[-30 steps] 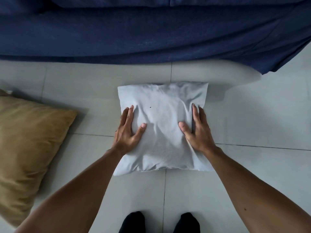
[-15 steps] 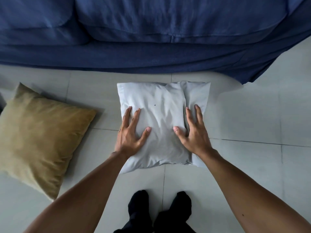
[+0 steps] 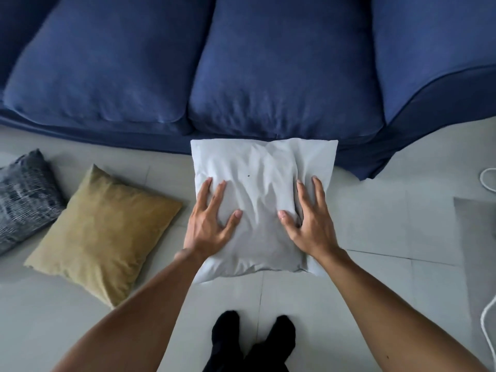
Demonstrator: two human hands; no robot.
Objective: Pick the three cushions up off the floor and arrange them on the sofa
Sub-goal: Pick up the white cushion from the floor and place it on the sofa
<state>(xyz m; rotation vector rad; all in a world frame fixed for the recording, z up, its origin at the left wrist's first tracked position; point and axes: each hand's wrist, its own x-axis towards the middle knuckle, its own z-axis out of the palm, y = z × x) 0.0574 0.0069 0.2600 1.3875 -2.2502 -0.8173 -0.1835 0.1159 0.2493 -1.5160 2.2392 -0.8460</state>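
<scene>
A pale grey cushion [image 3: 261,183] is held in front of me above the floor, its far edge level with the sofa's front. My left hand [image 3: 210,218] grips its left side and my right hand [image 3: 310,221] grips its right side, thumbs on top. A mustard-yellow cushion [image 3: 104,234] lies on the floor to the left. Beyond it, at the left edge, lies a dark grey patterned cushion [image 3: 22,200]. The blue sofa [image 3: 268,76] fills the top of the view, with two seat cushions showing.
The floor is light tile [image 3: 375,210]. A grey mat [image 3: 477,251] and a white cord [image 3: 487,181] lie at the right edge. My feet in black socks [image 3: 252,339] stand just below the held cushion. The sofa's right arm [image 3: 442,89] curves down to the right.
Both hands have lifted the pale grey cushion off the floor toward the sofa. My view has risen, so the sofa seat and the dark patterned cushion have come into sight.
</scene>
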